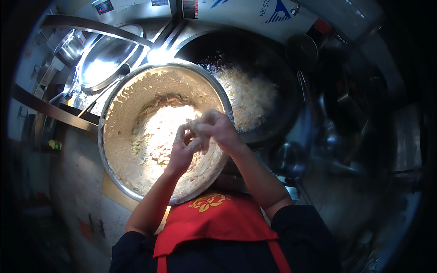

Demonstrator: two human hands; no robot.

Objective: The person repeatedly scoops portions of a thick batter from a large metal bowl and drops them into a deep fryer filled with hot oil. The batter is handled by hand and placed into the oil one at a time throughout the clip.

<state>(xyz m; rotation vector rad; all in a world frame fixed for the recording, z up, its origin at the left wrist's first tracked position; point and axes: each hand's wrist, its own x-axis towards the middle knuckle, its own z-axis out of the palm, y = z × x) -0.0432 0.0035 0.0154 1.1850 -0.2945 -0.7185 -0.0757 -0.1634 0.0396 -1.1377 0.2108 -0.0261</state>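
Observation:
A large metal basin [116, 163] stands before me, its inner wall smeared with batter. Battered meat pieces [162, 150] lie in its bottom, partly washed out by glare. Over the basin's right part, my left hand [184, 146] and my right hand [216, 131] meet at the fingertips, both coated with batter. A small battered piece [193, 125] appears pinched between the fingers of my right hand; my left fingers are curled against it, and whether they grip it cannot be told. Right behind the basin, a large dark wok [286, 112] holds bubbling oil [249, 95] with pale pieces frying.
A wide steel bowl [88, 83] and a ladle [123, 70] lie at the back left, near a steel pot [70, 47]. A metal rail [54, 114] runs at the left. A round strainer [301, 51] rests beyond the wok's right edge.

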